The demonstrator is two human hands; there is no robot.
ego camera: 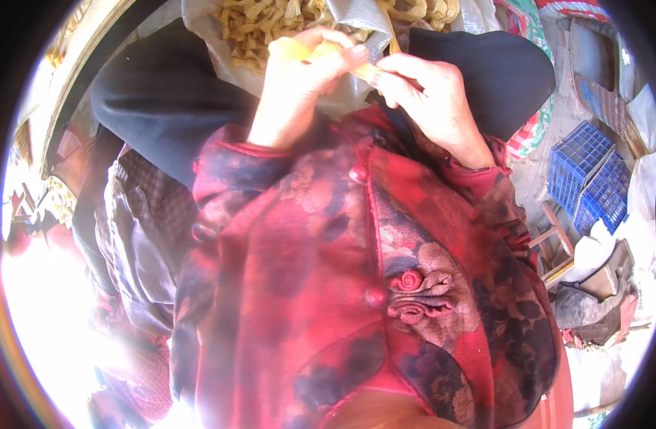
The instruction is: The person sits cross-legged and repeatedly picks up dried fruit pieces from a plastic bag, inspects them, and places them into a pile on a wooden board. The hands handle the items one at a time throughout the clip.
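In front of my lap, my left hand (309,72) grips a pale yellow flat strip (365,70), perhaps plant fibre. A brighter yellow bunched part (290,49) shows above that hand, washed out by strong light. The fingertips of my right hand (427,91) pinch the same strip a short way to the right, so it spans the gap between both hands. Just beyond them lies a whitish woven plastic sack (354,16), its mouth full of folded, plaited yellow-tan strips (269,24). What the curled left fingers cover is hidden.
Blue plastic crates (580,166) stand at the right, with a small wooden frame (555,241) below them. Red-and-white checked cloth (523,138) lies by my right knee. A pale curved rim (70,80) arcs along the upper left. Dark cloth (145,225) lies beside my left side.
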